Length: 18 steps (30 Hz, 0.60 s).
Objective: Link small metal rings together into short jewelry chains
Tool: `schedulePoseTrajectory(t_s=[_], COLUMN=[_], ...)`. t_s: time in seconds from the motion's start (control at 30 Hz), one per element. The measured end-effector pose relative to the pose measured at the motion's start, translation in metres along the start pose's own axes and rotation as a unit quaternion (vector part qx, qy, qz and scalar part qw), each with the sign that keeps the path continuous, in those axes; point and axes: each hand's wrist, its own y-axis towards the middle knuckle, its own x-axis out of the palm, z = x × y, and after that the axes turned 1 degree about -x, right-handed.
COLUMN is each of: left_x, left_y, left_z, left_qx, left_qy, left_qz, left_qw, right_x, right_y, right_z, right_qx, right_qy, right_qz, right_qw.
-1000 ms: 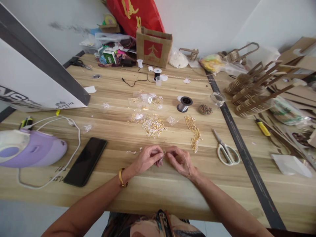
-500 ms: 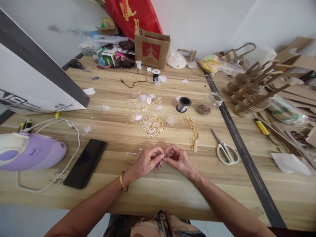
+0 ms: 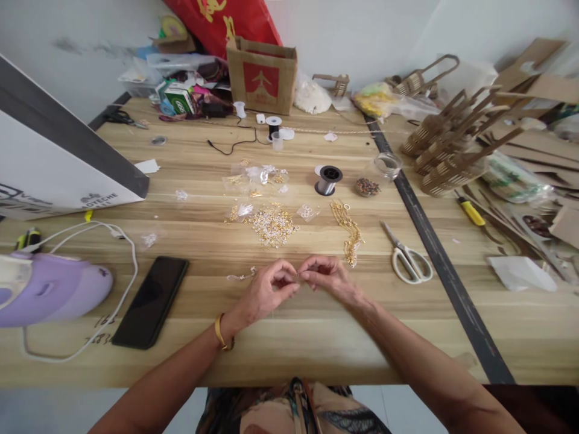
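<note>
Facing hands [image 3: 269, 289] [image 3: 329, 276] well inside table edge [image 3: 253, 380]

On the white box [image 3: 54, 169], a word that looked like "AOYECHE" stood under a small logo. The wooden table [image 3: 289, 355] carried handwritten digits, seemingly "165"; the line below was unclear. The paper bag [image 3: 284, 81] showed an aeroplane-like sign on red. Gold characters on the red bag [image 3: 253, 27] were not surely readable.

Right grip [image 3: 331, 278] near gold chains [image 3: 348, 234]
</note>
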Motion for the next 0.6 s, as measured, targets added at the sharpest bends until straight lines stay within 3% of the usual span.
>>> schedulePoseTrajectory(t_s=[0.2,0.4,0.6], left_x=[0.003,0.008,0.012], left_y=[0.001,-0.002,-0.003], left_z=[-0.008,-0.01,-0.007], left_qx=[-0.016,0.045,0.101], left_qy=[0.087,0.161,0.239], left_qz=[-0.02,-0.071,-0.083], left_qw=[0.996,0.983,0.962], right_x=[-0.01,-0.018,-0.02], right_y=[0.001,0.001,0.002], right_z=[-0.008,-0.012,-0.007], right_qx=[-0.01,-0.031,-0.019], right_qy=[0.011,0.02,0.081], right_qz=[0.023,0.015,0.027], right_qw=[1.0,0.999,0.996])
